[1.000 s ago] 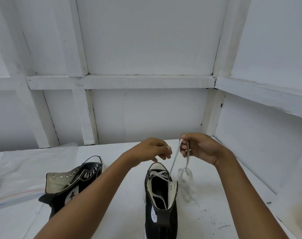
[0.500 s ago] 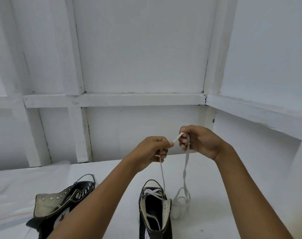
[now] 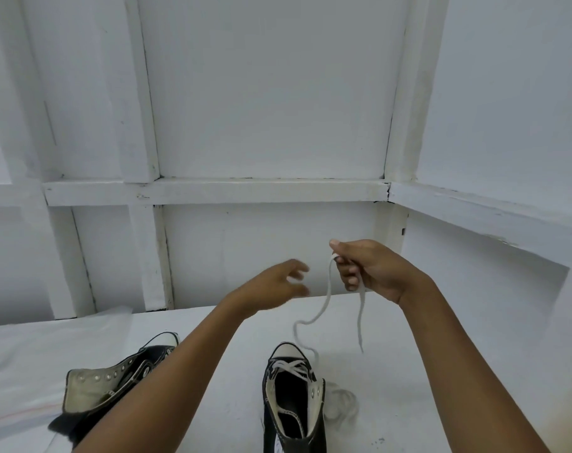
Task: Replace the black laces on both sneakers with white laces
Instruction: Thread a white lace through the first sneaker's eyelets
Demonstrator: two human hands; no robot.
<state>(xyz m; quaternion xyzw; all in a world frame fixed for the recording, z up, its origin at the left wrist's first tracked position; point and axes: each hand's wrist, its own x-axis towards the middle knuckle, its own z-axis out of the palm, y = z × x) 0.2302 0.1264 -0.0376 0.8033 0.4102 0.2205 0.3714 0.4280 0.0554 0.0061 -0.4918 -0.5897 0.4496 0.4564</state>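
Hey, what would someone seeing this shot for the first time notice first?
The right hand, raised mid-frame, grips a white lace that trails down to the upright black sneaker at bottom centre. The left hand, blurred and open, hovers beside it. A second black sneaker lies tipped over at lower left.

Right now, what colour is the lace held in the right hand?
The lace is white, seen best in the head view.

Looking like plain workshop booth: white-painted board walls [image 3: 271, 93] with battens [image 3: 212, 191] enclosing scuffed white tabletop [image 3: 392, 420], plastic sheet [image 3: 49, 338] lying left.
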